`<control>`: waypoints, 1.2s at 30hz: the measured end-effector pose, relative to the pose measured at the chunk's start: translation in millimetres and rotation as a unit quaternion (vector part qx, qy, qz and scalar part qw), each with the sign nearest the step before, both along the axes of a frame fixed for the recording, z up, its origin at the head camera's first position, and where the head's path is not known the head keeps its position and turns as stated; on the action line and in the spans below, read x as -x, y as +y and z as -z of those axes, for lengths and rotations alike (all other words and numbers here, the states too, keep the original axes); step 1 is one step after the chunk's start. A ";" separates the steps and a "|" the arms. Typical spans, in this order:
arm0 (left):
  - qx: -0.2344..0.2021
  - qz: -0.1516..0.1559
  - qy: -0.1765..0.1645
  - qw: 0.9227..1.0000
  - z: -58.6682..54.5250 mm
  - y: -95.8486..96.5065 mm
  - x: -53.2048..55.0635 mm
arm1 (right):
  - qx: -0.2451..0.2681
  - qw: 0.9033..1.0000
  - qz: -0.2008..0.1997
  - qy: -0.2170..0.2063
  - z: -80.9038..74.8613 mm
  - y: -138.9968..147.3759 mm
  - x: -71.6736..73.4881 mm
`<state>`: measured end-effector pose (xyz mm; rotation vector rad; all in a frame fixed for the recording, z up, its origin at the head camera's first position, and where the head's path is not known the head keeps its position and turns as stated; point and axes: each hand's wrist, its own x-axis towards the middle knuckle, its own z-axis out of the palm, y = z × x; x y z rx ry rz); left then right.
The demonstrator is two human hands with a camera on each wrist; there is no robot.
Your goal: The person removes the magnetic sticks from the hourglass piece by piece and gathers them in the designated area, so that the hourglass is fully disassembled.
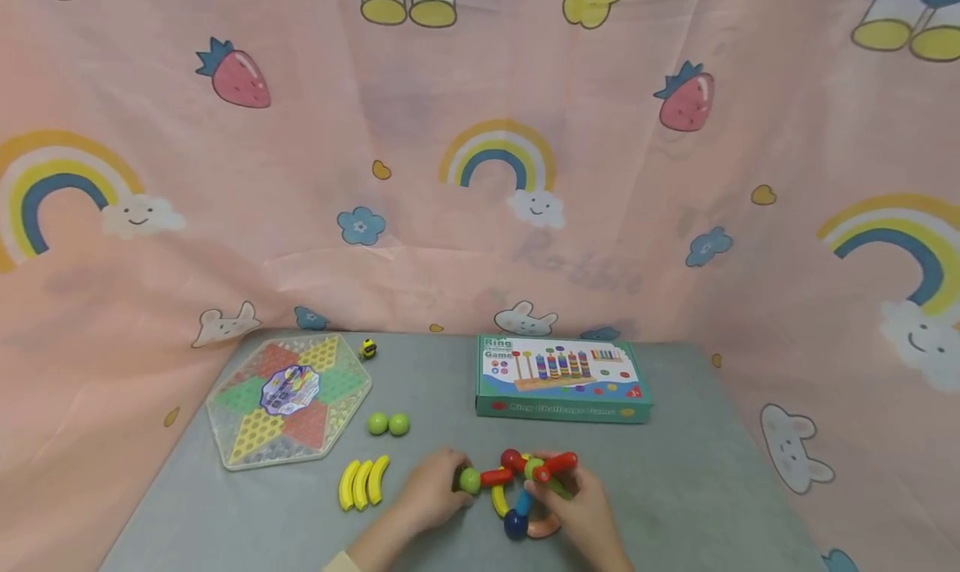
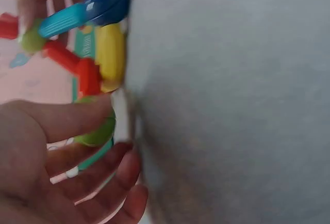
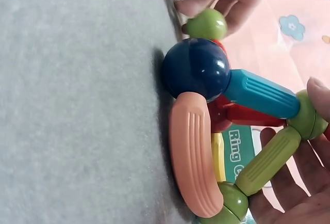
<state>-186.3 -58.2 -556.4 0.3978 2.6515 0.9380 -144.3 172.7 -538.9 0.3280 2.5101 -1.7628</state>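
Left hand (image 1: 437, 490): grip pinches a green ball (image 1: 470, 480) against the end of a red rod (image 1: 496, 477); cannot tell if it's locked on. Right hand (image 1: 583, 507): grip on the raised joint ball (image 3: 307, 121) of the ball-and-rod frame (image 1: 522, 503), thumb one side, fingers the other, apparently to steady it. Frame is right of the tabletop (image 1: 697, 472) centre, toward the front edge (out of view); dark blue ball (image 3: 196, 69) and peach curved rod (image 3: 193, 157) sit low, probably bearing the weight. Loose yellow curved rods (image 1: 362, 483) and paired green balls (image 1: 388, 423) lie left of it, seemingly set aside within reach.

Writing: teal box (image 1: 562, 378) near back edge, face up, text toward the person, "Ring Challenge Game" on top and front side, "3+" at a corner. Star game board (image 1: 288, 401), back-left corner: purple label (image 1: 289, 389), text too small. Backdrop (image 1: 420, 288) lettering faint, unsure. No maker's name readable.
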 end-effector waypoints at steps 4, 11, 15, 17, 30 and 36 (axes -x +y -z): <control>-0.036 0.017 -0.003 0.999 -3.3 -4.6 -0.4 | -0.006 1.000 -0.007 0.001 -0.6 0.8 0.1; -0.149 0.015 -0.066 0.986 -23.3 -14.1 5.3 | -0.006 1.000 -0.026 0.008 -3.0 2.4 2.9; -0.210 0.022 -0.085 0.974 -37.6 -14.6 9.4 | 0.001 0.999 -0.049 0.017 -3.7 5.2 6.2; -0.216 0.029 -0.090 0.972 -42.1 -12.4 10.8 | 0.006 0.998 -0.059 0.017 -3.6 6.7 7.6; -0.172 0.064 -0.038 0.982 -62.8 6.5 24.2 | 0.033 0.996 -0.085 0.025 0.6 8.4 8.5; -0.181 0.053 -0.046 0.981 -69.9 11.3 26.7 | 0.021 0.998 -0.036 0.039 2.7 -8.0 8.3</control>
